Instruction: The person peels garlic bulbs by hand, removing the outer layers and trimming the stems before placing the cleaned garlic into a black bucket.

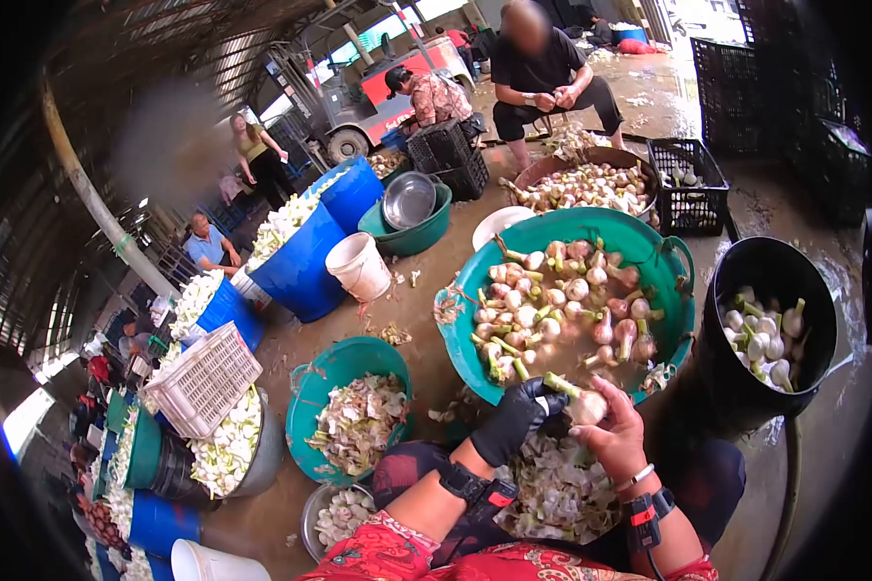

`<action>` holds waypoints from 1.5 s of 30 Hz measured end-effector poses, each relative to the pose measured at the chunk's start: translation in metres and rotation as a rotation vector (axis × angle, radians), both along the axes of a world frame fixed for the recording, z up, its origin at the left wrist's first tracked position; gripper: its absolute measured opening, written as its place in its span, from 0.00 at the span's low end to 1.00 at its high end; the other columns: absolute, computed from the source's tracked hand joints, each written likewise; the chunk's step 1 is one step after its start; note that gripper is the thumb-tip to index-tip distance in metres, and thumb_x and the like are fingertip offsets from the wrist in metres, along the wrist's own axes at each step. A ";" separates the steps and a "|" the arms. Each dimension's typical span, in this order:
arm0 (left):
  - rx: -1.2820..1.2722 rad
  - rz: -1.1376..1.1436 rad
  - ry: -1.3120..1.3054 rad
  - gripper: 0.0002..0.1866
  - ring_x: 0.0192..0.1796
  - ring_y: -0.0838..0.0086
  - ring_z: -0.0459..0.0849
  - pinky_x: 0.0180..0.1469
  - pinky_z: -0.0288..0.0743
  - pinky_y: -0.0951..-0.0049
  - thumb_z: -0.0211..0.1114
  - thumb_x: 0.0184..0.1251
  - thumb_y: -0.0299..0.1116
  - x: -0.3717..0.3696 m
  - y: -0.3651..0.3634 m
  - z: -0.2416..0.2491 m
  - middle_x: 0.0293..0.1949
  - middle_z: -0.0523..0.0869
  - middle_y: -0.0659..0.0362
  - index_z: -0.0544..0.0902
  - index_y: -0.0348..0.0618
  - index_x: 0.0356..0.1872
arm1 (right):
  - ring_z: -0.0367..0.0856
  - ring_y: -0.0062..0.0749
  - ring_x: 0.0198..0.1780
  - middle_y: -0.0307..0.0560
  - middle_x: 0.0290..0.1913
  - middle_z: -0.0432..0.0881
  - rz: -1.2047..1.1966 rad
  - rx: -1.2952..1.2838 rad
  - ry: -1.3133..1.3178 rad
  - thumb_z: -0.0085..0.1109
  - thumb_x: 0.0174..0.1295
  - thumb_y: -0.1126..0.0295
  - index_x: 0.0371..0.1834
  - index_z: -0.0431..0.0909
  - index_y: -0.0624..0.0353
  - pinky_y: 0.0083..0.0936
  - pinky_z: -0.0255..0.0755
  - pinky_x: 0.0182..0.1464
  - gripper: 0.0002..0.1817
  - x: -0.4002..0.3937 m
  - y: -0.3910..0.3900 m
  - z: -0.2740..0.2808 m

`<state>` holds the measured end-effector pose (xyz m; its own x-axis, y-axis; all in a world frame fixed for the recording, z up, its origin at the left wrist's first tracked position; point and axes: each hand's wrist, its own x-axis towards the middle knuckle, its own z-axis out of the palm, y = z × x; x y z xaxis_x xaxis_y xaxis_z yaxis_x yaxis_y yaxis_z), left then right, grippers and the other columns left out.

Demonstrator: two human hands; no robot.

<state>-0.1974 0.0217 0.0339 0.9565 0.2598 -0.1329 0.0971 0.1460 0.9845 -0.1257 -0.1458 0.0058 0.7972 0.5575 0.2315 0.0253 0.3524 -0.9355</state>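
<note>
A garlic bulb [586,407] with a short green stem is held between my two hands, just past the near rim of a large green tub [664,271] of bulbs in brownish water. My left hand [521,418], in a black glove, is closed at the stem end; whether it grips the stem or a small tool is hard to tell. Bare fingers of my right hand [618,434] are closed around the bulb from the right. Below both hands lies a heap of garlic skins [557,489] between my knees.
At right stands a black bucket [814,363] of peeled bulbs. On the left are a green basin [300,426] of skins, a white crate [203,380] and blue barrels [300,281]. A person [543,68] sits beyond a brown basin [654,198]; a forklift [358,102] stands behind.
</note>
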 end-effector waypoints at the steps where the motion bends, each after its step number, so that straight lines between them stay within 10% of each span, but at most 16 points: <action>1: 0.002 0.002 -0.006 0.10 0.45 0.81 0.81 0.47 0.76 0.78 0.59 0.68 0.25 -0.001 -0.001 0.003 0.44 0.84 0.64 0.80 0.39 0.49 | 0.76 0.30 0.55 0.43 0.54 0.73 0.002 0.002 -0.006 0.70 0.39 0.87 0.64 0.69 0.58 0.26 0.77 0.53 0.42 -0.001 -0.002 0.001; 6: 0.027 0.028 0.069 0.10 0.42 0.80 0.81 0.45 0.77 0.76 0.62 0.66 0.26 0.000 -0.003 0.013 0.43 0.85 0.62 0.81 0.38 0.47 | 0.81 0.30 0.46 0.47 0.50 0.80 0.236 0.222 0.511 0.61 0.54 0.81 0.69 0.61 0.63 0.27 0.79 0.43 0.36 0.000 -0.006 0.006; 20: -0.075 -0.001 -0.033 0.12 0.38 0.81 0.82 0.41 0.77 0.77 0.62 0.65 0.27 -0.004 -0.013 0.021 0.40 0.85 0.63 0.81 0.38 0.49 | 0.78 0.30 0.43 0.47 0.50 0.78 0.255 0.275 0.474 0.50 0.60 0.72 0.70 0.55 0.65 0.24 0.73 0.42 0.33 0.002 -0.003 0.001; 25: 0.592 -0.079 0.042 0.13 0.41 0.77 0.82 0.46 0.75 0.73 0.61 0.60 0.26 -0.008 -0.019 0.038 0.41 0.86 0.56 0.82 0.36 0.46 | 0.75 0.31 0.30 0.42 0.35 0.80 0.516 0.126 0.557 0.41 0.62 0.62 0.46 0.74 0.59 0.27 0.66 0.29 0.16 0.023 -0.006 -0.024; 26: 0.657 -0.098 0.042 0.13 0.41 0.77 0.82 0.46 0.75 0.73 0.63 0.59 0.27 -0.007 -0.018 0.033 0.40 0.86 0.55 0.82 0.36 0.45 | 0.74 0.32 0.29 0.41 0.34 0.80 0.537 0.230 0.945 0.40 0.61 0.59 0.42 0.74 0.56 0.26 0.63 0.28 0.16 0.020 -0.009 -0.005; 28: 0.329 -0.065 0.062 0.14 0.40 0.72 0.83 0.45 0.75 0.71 0.66 0.56 0.27 -0.005 -0.015 0.021 0.38 0.85 0.54 0.82 0.37 0.45 | 0.77 0.36 0.30 0.43 0.34 0.81 0.537 0.232 1.034 0.40 0.61 0.56 0.42 0.75 0.56 0.29 0.65 0.27 0.19 0.019 -0.014 0.005; 32: 0.861 -0.066 -0.166 0.14 0.41 0.62 0.82 0.45 0.75 0.67 0.66 0.56 0.27 -0.005 -0.013 0.027 0.39 0.84 0.53 0.83 0.39 0.45 | 0.81 0.40 0.31 0.44 0.33 0.82 0.617 0.177 0.988 0.39 0.60 0.54 0.41 0.76 0.58 0.30 0.66 0.25 0.21 0.023 -0.018 0.001; 38: 0.986 -0.014 -0.310 0.10 0.37 0.78 0.80 0.41 0.75 0.71 0.64 0.60 0.27 -0.002 -0.013 0.028 0.35 0.85 0.58 0.82 0.36 0.43 | 0.77 0.44 0.28 0.52 0.31 0.80 0.699 0.332 0.957 0.41 0.59 0.47 0.42 0.77 0.63 0.32 0.67 0.22 0.28 0.026 -0.016 -0.012; 40: 0.739 -0.107 -0.037 0.11 0.42 0.63 0.82 0.45 0.74 0.68 0.64 0.57 0.25 -0.001 -0.017 0.042 0.38 0.83 0.53 0.83 0.38 0.43 | 0.77 0.41 0.29 0.48 0.32 0.80 0.612 0.342 1.005 0.42 0.61 0.51 0.45 0.75 0.61 0.31 0.68 0.23 0.24 0.020 -0.015 0.001; 45: 0.391 -0.110 -0.047 0.10 0.38 0.72 0.81 0.43 0.75 0.70 0.62 0.60 0.25 0.005 -0.006 0.012 0.36 0.85 0.56 0.82 0.38 0.43 | 0.78 0.32 0.31 0.48 0.43 0.76 0.267 0.173 0.620 0.52 0.60 0.71 0.59 0.60 0.59 0.24 0.72 0.26 0.23 0.007 -0.014 0.025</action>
